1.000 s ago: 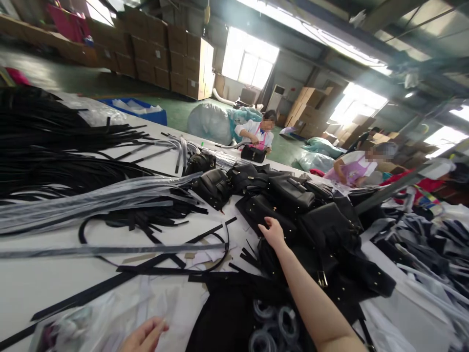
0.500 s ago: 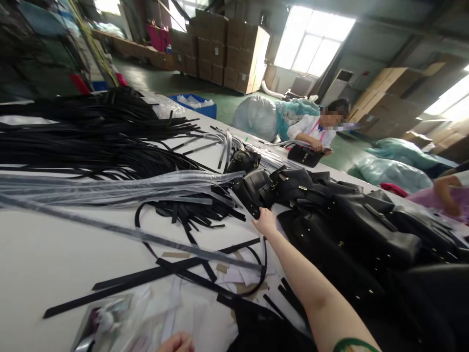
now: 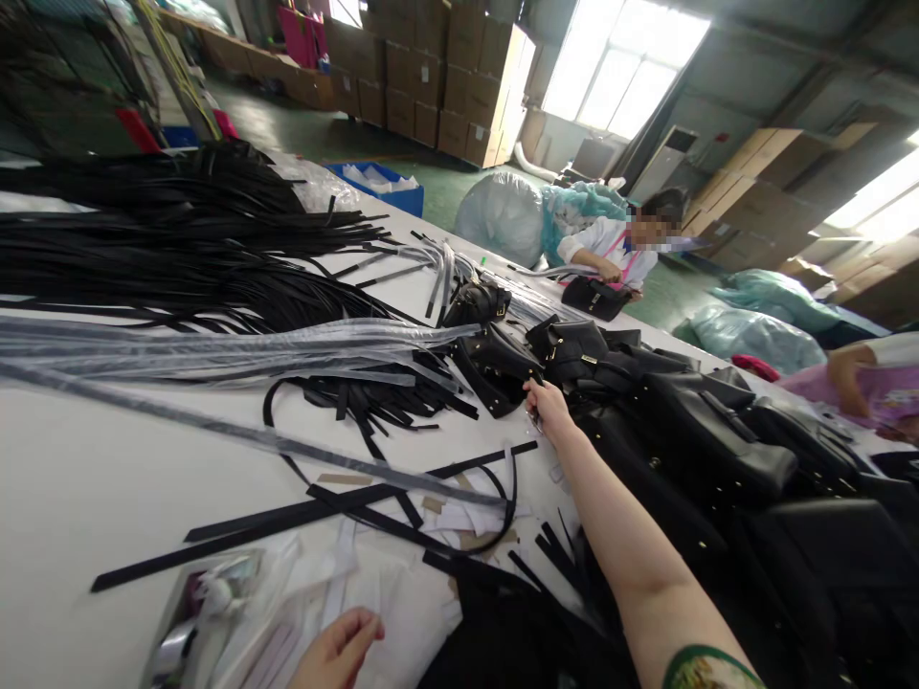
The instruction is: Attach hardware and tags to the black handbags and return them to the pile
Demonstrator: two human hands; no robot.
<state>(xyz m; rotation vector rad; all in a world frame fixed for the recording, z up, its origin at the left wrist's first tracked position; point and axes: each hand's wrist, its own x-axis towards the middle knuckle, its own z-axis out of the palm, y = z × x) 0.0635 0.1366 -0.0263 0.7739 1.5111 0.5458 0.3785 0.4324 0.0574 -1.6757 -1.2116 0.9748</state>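
Observation:
My right hand [image 3: 549,407] reaches across the table with its fingers closed on the edge of a small black handbag [image 3: 495,368] that has gold-coloured fittings. A small shiny piece shows just below my fingers; I cannot tell what it is. My left hand [image 3: 345,646] is low in the picture, fingers curled and tips together, over white paper and plastic sheets [image 3: 402,612]. Whether anything lies between those fingers is hidden. Right of my right arm lie several larger black bags [image 3: 718,431] in a heap.
Bundles of black straps [image 3: 179,258] and plastic-wrapped strips [image 3: 215,349] cover the left of the white table [image 3: 86,459]. Loose black straps [image 3: 287,507] cross the middle. A person [image 3: 610,249] handles a black bag opposite; another person's arm [image 3: 851,378] shows at right.
My right hand has moved slightly right and up, and the small handbag's top has shifted and changed shape with it. My left hand has come further into view.

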